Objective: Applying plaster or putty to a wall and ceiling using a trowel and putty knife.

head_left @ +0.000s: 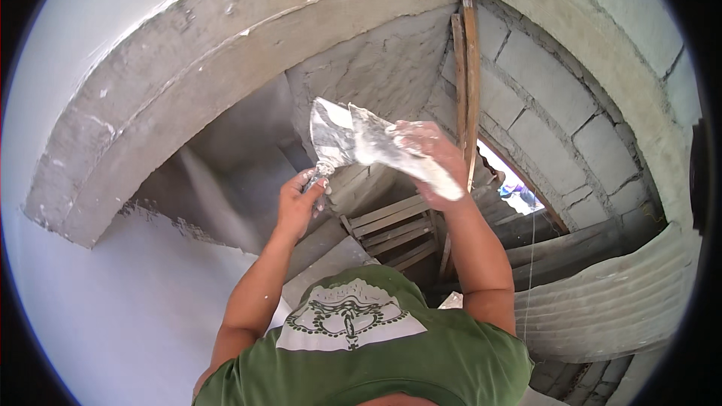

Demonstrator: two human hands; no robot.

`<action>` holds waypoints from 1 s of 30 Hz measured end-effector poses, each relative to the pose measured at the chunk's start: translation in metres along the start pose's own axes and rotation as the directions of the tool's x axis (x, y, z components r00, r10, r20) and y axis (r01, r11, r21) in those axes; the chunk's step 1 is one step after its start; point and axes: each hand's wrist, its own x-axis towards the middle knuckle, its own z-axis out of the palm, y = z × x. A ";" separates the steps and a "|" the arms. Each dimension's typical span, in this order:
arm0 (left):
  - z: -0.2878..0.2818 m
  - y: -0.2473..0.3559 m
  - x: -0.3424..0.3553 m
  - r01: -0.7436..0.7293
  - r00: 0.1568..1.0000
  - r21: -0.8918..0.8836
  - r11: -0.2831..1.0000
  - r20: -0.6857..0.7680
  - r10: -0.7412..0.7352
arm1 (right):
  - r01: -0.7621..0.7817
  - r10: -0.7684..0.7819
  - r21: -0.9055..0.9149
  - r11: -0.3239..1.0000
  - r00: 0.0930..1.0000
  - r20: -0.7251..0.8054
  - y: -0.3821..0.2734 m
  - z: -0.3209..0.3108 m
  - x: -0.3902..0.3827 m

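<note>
White-smeared putty knife (333,135) up near centre, blade upward. Grasps its dark handle in left hand (299,199), fingers wrapped round, white flecks on skin. Grasps a second flat, paste-coated tool (372,139) in right hand (432,154); blurred, so exact finger placement hard to tell. Overlaps the putty knife's blade in view at its left edge; can't tell if touching. Ends in a thick white strip just past right wrist.

Just below: green T-shirt (459,353) with white print across it. Behind: slatted wooden piece (395,225), upright wooden posts (471,68), grey block wall (549,83) to the right. Curving over top left: rough concrete beam (226,37). Lower left: smooth white wall (128,308). Lower right: corrugated sheet (602,301).
</note>
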 end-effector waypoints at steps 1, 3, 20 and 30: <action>-0.005 -0.002 -0.004 0.027 0.997 -0.043 0.999 0.070 -0.024 | 0.047 -0.037 -0.106 0.993 0.995 0.093 -0.001 0.001 0.000; -0.012 -0.003 -0.010 0.051 0.991 -0.096 0.994 0.131 -0.038 | 0.094 -0.042 -0.199 0.975 0.967 0.253 -0.007 0.002 0.003; -0.019 0.024 -0.026 0.159 0.901 -0.254 0.954 0.432 -0.036 | -0.486 0.820 0.762 0.427 0.564 -0.100 0.085 -0.007 -0.066; -0.037 -0.012 0.005 0.244 0.932 -0.090 0.966 0.296 -0.208 | -0.236 0.703 0.951 -0.201 0.641 0.308 0.108 0.047 -0.109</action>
